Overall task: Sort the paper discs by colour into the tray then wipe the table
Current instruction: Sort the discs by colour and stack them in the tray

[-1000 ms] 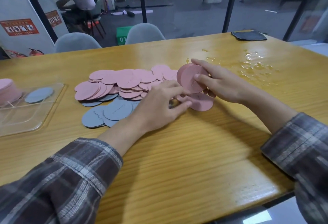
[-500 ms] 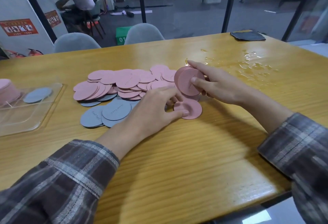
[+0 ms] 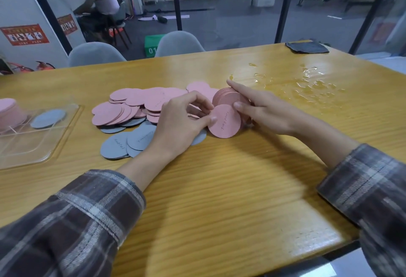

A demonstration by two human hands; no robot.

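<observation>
A loose heap of pink discs (image 3: 123, 109) lies mid-table with several grey discs (image 3: 123, 142) under and in front of it. My left hand (image 3: 180, 120) pinches one pink disc (image 3: 224, 121) by its edge, lifted and tilted. My right hand (image 3: 261, 109) holds a stack of pink discs (image 3: 226, 96) on edge, thumb and fingers curled round it, just behind the single disc. The clear tray (image 3: 44, 142) at the left holds a pink stack (image 3: 8, 112) and a grey disc (image 3: 48, 118) in separate compartments.
Spilled water (image 3: 307, 85) glistens on the table to the right of my hands. A dark cloth (image 3: 306, 47) lies at the far right corner. Two grey chairs (image 3: 178, 43) stand behind the table. A person sits far back on the left, beyond the glass.
My left hand has lifted a pink disc off the table and brought it up against the stack in my right hand. The right hand has barely moved.
</observation>
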